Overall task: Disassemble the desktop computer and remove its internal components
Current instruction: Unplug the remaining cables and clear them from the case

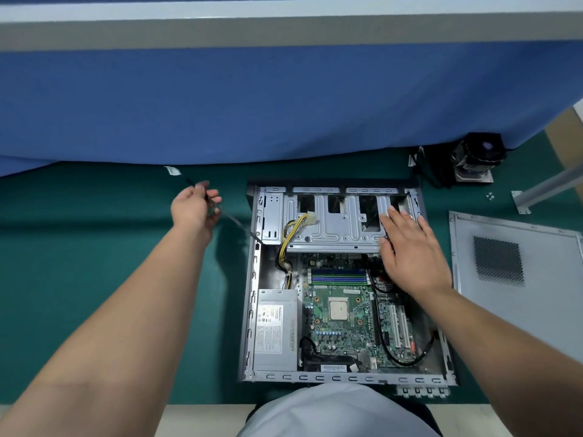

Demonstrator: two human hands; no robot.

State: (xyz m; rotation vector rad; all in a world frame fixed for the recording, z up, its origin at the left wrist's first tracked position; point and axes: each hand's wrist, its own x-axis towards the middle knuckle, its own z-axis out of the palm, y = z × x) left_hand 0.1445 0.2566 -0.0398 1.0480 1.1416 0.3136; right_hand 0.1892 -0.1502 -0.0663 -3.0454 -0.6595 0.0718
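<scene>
My left grip (195, 206) pinches a thin black cable (233, 217) running right into the open computer case (252, 310), right grip (407, 247) spread flat on the drive cage (334, 228); I'd pull steadily, bracing firmly

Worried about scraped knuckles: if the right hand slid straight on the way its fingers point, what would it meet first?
Probably the case's far wall: the right hand lies flat on the drive cage, fingers aimed at it. Depth is unclear.
</scene>
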